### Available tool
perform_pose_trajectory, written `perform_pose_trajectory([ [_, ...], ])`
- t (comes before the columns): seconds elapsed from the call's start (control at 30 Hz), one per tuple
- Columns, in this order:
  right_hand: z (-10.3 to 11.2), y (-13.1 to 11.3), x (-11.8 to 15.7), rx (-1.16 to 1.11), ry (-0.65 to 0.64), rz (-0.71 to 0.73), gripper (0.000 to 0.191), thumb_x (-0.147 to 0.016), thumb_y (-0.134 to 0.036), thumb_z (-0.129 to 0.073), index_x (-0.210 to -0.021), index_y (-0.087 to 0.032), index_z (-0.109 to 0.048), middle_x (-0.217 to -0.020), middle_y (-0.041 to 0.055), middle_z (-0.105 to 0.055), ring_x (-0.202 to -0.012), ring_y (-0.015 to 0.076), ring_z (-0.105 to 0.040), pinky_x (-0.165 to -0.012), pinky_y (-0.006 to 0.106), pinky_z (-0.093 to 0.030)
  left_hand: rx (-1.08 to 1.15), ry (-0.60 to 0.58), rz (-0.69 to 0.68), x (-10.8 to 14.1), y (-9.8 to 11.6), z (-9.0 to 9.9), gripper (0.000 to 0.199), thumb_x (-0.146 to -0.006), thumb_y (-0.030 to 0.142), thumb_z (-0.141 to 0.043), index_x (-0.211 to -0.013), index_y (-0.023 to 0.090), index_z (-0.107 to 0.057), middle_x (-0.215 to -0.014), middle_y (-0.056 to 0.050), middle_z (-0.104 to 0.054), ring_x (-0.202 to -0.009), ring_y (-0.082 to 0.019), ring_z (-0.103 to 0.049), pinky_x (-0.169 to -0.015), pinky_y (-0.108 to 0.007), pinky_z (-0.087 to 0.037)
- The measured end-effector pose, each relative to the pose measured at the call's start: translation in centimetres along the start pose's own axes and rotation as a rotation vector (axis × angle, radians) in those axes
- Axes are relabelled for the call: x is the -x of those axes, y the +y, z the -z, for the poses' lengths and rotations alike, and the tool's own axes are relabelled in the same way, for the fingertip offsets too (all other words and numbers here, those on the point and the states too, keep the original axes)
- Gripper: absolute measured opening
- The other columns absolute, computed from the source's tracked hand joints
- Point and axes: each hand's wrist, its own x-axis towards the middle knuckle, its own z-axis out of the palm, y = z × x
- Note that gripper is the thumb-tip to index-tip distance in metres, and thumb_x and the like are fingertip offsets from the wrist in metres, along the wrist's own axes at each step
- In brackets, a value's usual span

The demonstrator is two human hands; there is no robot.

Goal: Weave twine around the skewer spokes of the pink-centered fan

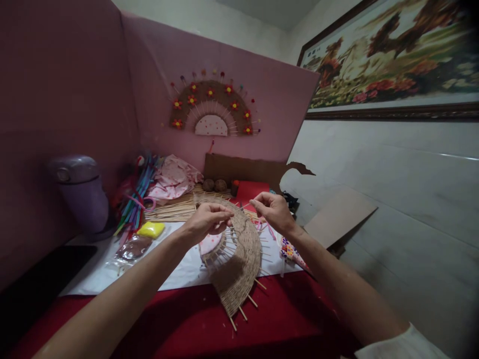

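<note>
A half-ring fan woven from brown twine (245, 271) lies at an angle over the table's front part, with thin wooden sticks poking out along its outer edge. At its inner side sits a pale half-round piece with pink dots (210, 244), joined by sticks. My left hand (210, 218) is above the fan's upper part, thumb and fingers pinched on a strand of twine (239, 232) that loops over the weave. To its right my right hand (274, 211) is raised, its fingertips closed on a thin strand pointing toward the fan; its far end is hard to make out.
A finished fan with flowers (209, 92) hangs on the pink board. Left stand a purple tumbler (84, 194), pipe cleaners (140, 189) and yellow clay (151, 229). Behind lie dotted cloth (174, 177), sticks (172, 208), twine balls (214, 185) and red card (252, 191).
</note>
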Motion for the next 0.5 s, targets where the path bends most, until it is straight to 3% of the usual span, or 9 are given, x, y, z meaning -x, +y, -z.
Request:
perform_pose_trajectory([
  [0.1, 0.1, -1.0, 0.7, 0.283, 0.117, 0.2, 0.016, -0.082, -0.02, -0.053, -0.088, -0.019, -0.067, -0.094, 0.0081, -0.068, -0.09, 0.0219, -0.056, -0.079, 0.037, -0.039, -0.032, 0.023, 0.0, 0.3, 0.0, -0.2, 0.028, -0.065, 0.035, -0.072, -0.061, 0.01, -0.059, -0.046, 0.002, -0.051, -0.034, -0.001, -0.033, -0.037, -0.018, -0.016],
  [0.17, 0.0, -2.1, 1.3, 0.322, 0.15, 0.299, 0.023, -0.084, -0.018, -0.051, -0.102, -0.021, -0.065, -0.109, 0.0091, -0.064, -0.101, 0.0238, -0.053, -0.085, 0.04, -0.036, -0.049, 0.032, -0.005, 0.5, 0.0, -0.4, 0.029, -0.066, 0.036, -0.072, -0.063, 0.011, -0.059, -0.047, 0.002, -0.053, -0.035, -0.001, -0.034, -0.037, -0.017, -0.017],
  [0.23, -0.4, -3.0, 1.8, 0.204, 0.037, 0.293, 0.021, -0.084, -0.021, -0.053, -0.101, -0.019, -0.065, -0.104, 0.0092, -0.065, -0.091, 0.0206, -0.057, -0.079, 0.035, -0.04, -0.074, 0.032, -0.015, 0.6, 0.0, -0.6, 0.03, -0.067, 0.038, -0.071, -0.066, 0.011, -0.059, -0.051, 0.001, -0.055, -0.038, -0.002, -0.037, -0.038, -0.017, -0.02],
  [0.33, -1.2, -3.4, 2.2, -0.025, -0.134, 0.157, 0.014, -0.083, -0.025, -0.054, -0.079, -0.017, -0.065, -0.075, 0.0048, -0.066, -0.065, 0.0139, -0.056, -0.061, 0.027, -0.041, -0.119, 0.027, -0.036, 0.8, -0.1, -0.8, 0.03, -0.069, 0.04, -0.068, -0.069, 0.012, -0.058, -0.056, 0.0, -0.057, -0.039, -0.003, -0.041, -0.039, -0.016, -0.023],
  [0.4, -1.5, -3.2, 2.3, -0.105, -0.158, 0.099, 0.018, -0.083, -0.025, -0.053, -0.069, -0.017, -0.061, -0.064, 0.0017, -0.061, -0.057, 0.0115, -0.052, -0.055, 0.024, -0.038, -0.19, 0.061, -0.083, 0.9, -0.1, -0.9, 0.026, -0.072, 0.038, -0.065, -0.072, 0.013, -0.058, -0.057, 0.001, -0.057, -0.038, -0.003, -0.04, -0.038, -0.017, -0.022],
  [0.5, -1.6, -3.1, 2.5, -0.105, -0.11, 0.084, 0.019, -0.082, -0.027, -0.054, -0.067, -0.017, -0.058, -0.06, -0.0002, -0.057, -0.054, 0.01, -0.048, -0.052, 0.023, -0.035, -0.396, 0.257, -0.267, 1.3, -0.3, -1.3, 0.018, -0.074, 0.032, -0.062, -0.079, 0.015, -0.058, -0.059, 0.002, -0.057, -0.04, -0.006, -0.045, -0.038, -0.018, -0.028],
])
